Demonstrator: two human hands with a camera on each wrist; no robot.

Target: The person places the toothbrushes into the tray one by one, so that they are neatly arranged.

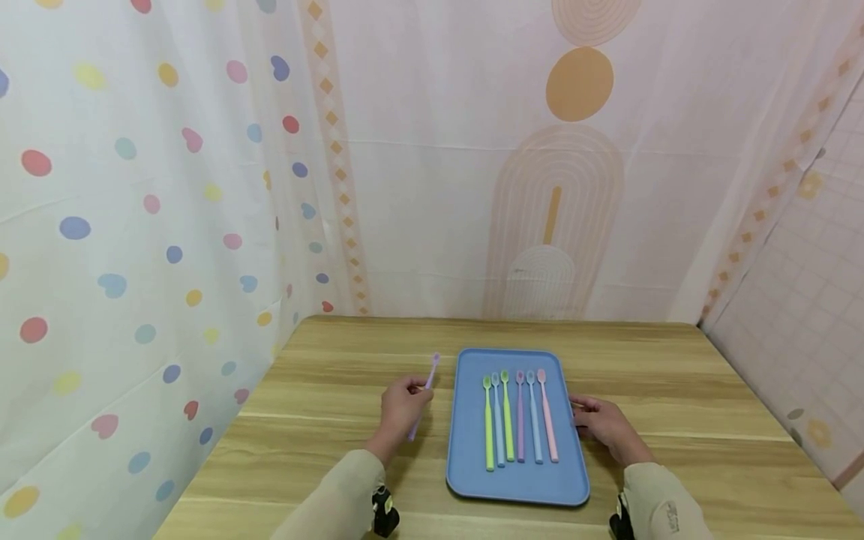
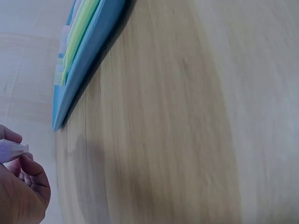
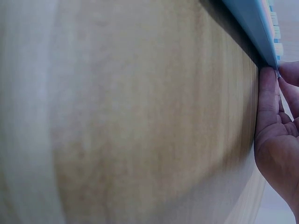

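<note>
My left hand (image 1: 403, 409) pinches a purple toothbrush (image 1: 430, 371) between thumb and fingers, left of the blue tray (image 1: 466, 472). Its head points away from me, its handle end toward me. In the left wrist view the left hand (image 2: 23, 182) shows at the left edge, with part of the purple handle (image 2: 10, 150). At the tray's right edge my right hand (image 1: 604, 426) grips the rim with thumb and fingertips; the right wrist view shows this hand (image 3: 278, 135) close against the tabletop. Several toothbrushes lie side by side on the tray, among them a yellow-green one (image 1: 489, 427) and a pink one (image 1: 548, 420).
The tray stands on a wood-grain table (image 1: 337, 450). A dotted curtain (image 1: 148, 247) hangs on the left, and a pale patterned curtain (image 1: 432, 210) hangs behind the table. Dark wrist devices (image 1: 385, 512) sit at both sleeves.
</note>
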